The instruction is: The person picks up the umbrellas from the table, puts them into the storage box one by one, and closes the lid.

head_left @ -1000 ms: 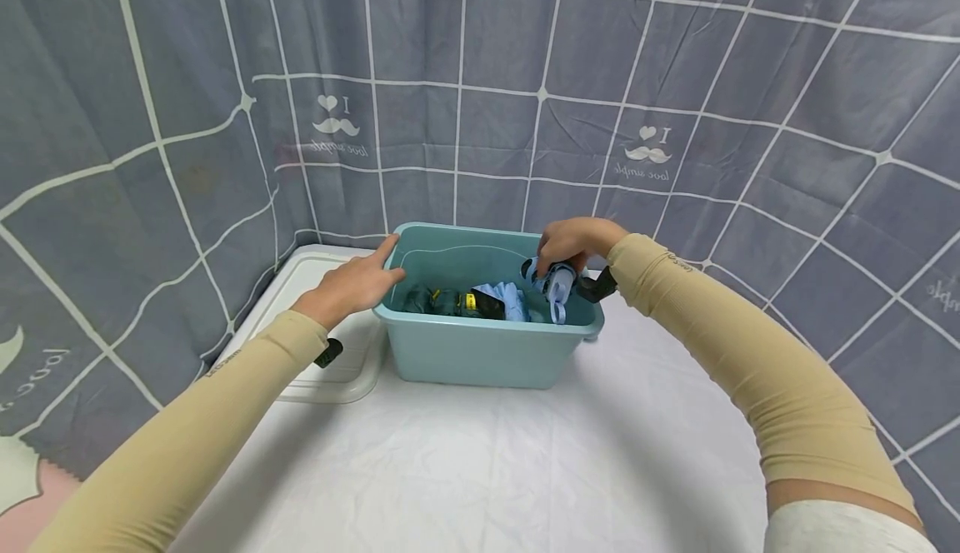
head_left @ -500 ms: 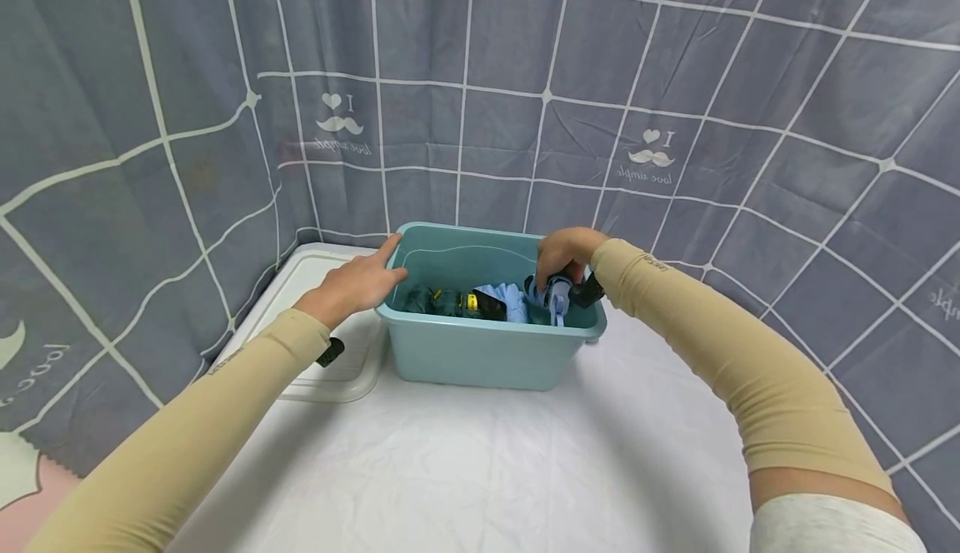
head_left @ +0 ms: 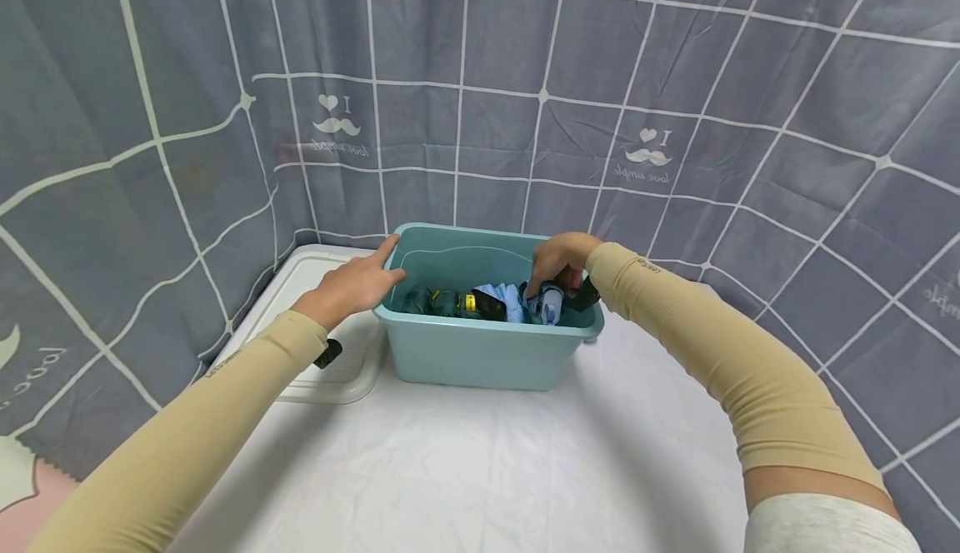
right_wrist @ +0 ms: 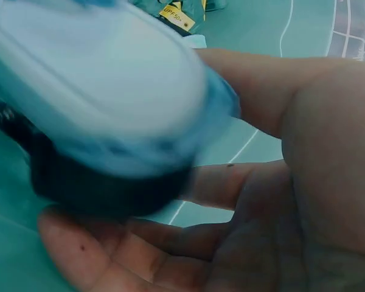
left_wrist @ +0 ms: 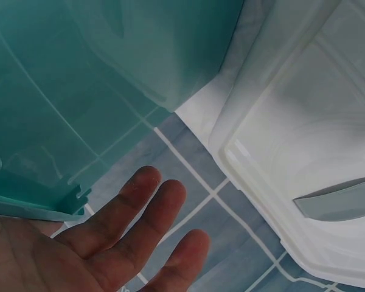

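One “UPF50+” tag (right_wrist: pixel 180 17), right grip (head_left: pixel 558 260) holding blue bundle (head_left: pixel 550 307), left grip (head_left: pixel 354 286) spread on teal bin (head_left: pixel 480 359), mirrored “love simple” curtain (head_left: pixel 495 32)

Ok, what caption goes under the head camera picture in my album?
Right hand holding a blue thing inside the teal box, left hand at its rim.

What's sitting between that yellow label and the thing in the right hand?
In the head view, a black piece and light blue fabric lie between the yellow label and the blue item in the right hand.
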Demonstrator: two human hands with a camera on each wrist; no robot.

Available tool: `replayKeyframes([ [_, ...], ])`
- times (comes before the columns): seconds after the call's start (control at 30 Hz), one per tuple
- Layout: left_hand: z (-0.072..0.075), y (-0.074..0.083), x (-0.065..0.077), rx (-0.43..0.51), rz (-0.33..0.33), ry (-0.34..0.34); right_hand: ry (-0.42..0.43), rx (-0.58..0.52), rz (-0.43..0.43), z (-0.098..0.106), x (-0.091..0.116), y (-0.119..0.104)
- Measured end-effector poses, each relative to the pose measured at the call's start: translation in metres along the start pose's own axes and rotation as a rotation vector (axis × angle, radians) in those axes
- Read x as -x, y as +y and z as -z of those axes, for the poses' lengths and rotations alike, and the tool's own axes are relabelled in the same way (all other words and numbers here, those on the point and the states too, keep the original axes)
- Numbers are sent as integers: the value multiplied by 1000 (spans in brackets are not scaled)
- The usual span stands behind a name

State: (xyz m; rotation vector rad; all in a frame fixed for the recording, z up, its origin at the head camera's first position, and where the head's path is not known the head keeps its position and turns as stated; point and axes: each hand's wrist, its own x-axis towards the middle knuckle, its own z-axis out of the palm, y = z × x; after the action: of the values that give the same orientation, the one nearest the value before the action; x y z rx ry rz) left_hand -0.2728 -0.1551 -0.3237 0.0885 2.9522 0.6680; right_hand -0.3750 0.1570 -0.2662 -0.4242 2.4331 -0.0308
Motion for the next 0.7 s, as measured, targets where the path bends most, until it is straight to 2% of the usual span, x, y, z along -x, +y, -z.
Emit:
replayKeyframes([
  [0.17,1,0,2,2,-1,1,16,-4,30,-1,2,1],
  [0.3,0,-1,2,-4,-3,3,51,-91,74,-2,7,4],
  [0.47,-1,0,2,-13,-5,13,136,-187,142,0,16,9],
  [0.7,2,1,3,-13,1,9,272,-226,232,2,31,23],
])
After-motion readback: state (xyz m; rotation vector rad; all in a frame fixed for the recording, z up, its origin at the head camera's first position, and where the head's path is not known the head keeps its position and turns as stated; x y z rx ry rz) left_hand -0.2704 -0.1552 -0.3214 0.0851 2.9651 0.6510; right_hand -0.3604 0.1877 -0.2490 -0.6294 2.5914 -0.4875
